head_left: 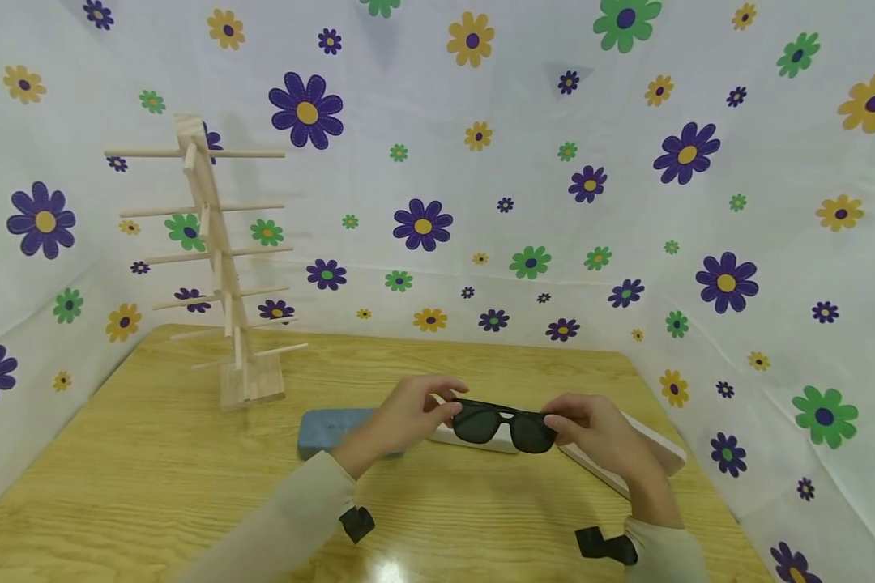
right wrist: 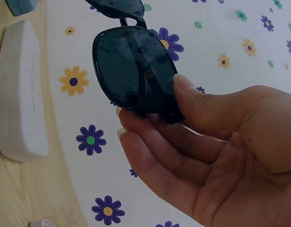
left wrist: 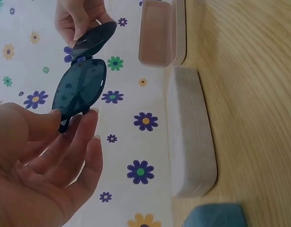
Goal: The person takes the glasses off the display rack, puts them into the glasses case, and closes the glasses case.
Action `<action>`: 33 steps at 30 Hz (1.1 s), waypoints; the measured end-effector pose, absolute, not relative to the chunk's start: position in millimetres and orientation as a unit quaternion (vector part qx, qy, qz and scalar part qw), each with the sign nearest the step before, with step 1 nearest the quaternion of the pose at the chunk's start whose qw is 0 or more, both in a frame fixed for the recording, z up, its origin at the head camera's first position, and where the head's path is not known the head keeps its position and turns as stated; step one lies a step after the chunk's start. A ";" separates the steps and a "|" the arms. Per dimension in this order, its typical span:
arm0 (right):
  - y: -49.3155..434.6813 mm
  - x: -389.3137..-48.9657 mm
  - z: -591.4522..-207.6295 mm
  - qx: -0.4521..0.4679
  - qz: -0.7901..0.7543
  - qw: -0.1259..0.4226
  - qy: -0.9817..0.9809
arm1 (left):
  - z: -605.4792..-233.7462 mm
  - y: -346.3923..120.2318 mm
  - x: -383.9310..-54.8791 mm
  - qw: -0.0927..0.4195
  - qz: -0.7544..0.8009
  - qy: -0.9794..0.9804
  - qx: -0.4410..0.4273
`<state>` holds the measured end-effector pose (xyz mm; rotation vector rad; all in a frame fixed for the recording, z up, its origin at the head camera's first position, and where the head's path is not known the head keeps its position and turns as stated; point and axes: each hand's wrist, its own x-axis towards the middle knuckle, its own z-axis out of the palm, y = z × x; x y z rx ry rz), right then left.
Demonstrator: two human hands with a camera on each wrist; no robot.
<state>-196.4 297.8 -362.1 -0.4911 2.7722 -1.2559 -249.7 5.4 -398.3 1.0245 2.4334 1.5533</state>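
A pair of dark sunglasses (head_left: 484, 424) with a black frame is held up over the table, lenses toward the head camera. My left hand (head_left: 413, 411) pinches one end of the frame between thumb and fingers. At the opposite end, my right hand (head_left: 599, 429) pinches the other corner; its thumb (right wrist: 192, 97) lies beside the lens in the right wrist view. Behind the sunglasses lies a closed white glasses case (left wrist: 190, 132). An open case (left wrist: 155, 33) with a pinkish lining sits by my right hand. A blue case (head_left: 328, 427) is partly hidden by my left forearm.
On the left of the wooden table (head_left: 153, 478) stands a wooden display rack (head_left: 215, 243) with several horizontal pegs, none holding anything. A white flower-patterned cloth (head_left: 423, 162) encloses the back and sides.
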 end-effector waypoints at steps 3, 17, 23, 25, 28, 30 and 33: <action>305.5 -195.8 -360.8 -0.159 -0.408 0.026 0.899 | -402.1 14.6 -251.3 0.049 0.509 0.794 0.329; 339.0 -191.1 -359.6 -0.144 -0.392 0.028 0.908 | -412.2 56.8 -264.6 0.073 0.523 0.786 0.322; 354.3 -188.2 -359.6 -0.121 -0.371 0.011 0.921 | -414.6 73.6 -264.0 0.078 0.527 0.778 0.332; 360.1 -187.5 -359.4 -0.110 -0.364 0.012 0.925 | -414.3 80.3 -264.8 0.077 0.527 0.777 0.336; 368.5 -184.7 -359.3 -0.087 -0.356 0.022 0.930 | -415.4 91.9 -266.8 0.080 0.522 0.781 0.334; 374.8 -182.4 -359.4 -0.078 -0.350 0.023 0.933 | -416.5 100.7 -268.4 0.080 0.517 0.786 0.330; 385.0 -177.5 -358.4 -0.061 -0.349 0.030 0.935 | -418.4 115.4 -269.7 0.086 0.509 0.791 0.328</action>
